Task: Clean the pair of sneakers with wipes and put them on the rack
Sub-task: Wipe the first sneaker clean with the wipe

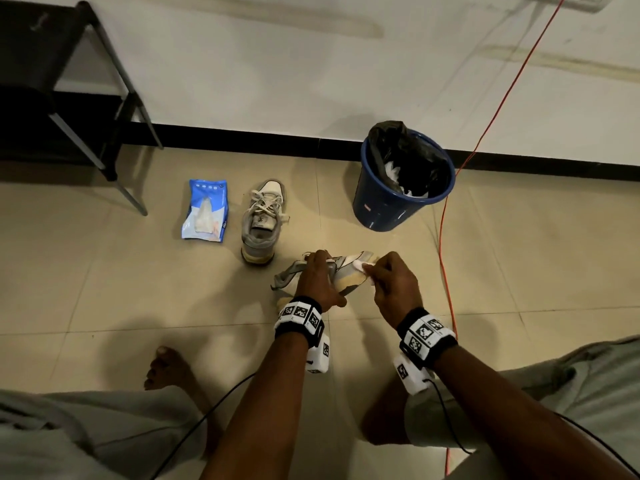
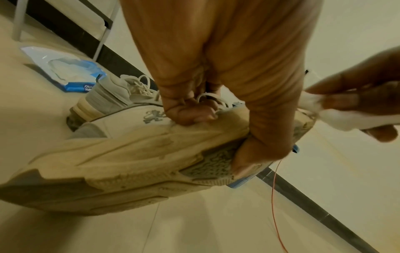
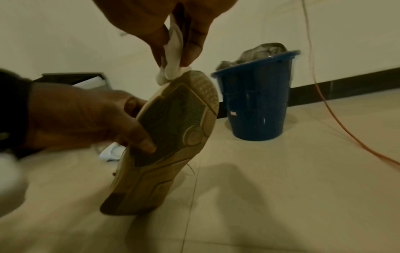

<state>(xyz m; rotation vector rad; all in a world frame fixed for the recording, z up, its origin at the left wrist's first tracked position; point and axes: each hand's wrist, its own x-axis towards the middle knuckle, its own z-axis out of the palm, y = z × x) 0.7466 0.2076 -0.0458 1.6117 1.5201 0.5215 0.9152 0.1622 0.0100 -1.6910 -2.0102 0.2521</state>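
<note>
A person crouched on a tiled floor holds a worn grey-and-cream sneaker off the ground, turned on its side with the sole facing right. The left hand grips the shoe around its middle: its fingers curl in among the laces on the upper, while the thumb presses flat on the patterned outsole. The right hand pinches a crumpled white wipe between thumb and fingers, and the wipe touches the rim of the sole at the toe of the held shoe.

The second sneaker stands upright on the floor just beyond the hands, to the left, its toe pointing toward the far wall and its laces loose. Just left of it lies a blue-and-white wipes packet, flat on the tiles with its opening showing white. A dark shoe rack with grey metal legs stands in the far left corner against the wall, well apart from both shoes.

To the far right of the standing shoe sits a blue bucket lined with a black bag, with white crumpled material visible inside. An orange cable runs down the wall and across the floor on the right, passing beside the bucket. Both wrists carry black bands with printed square markers.
</note>
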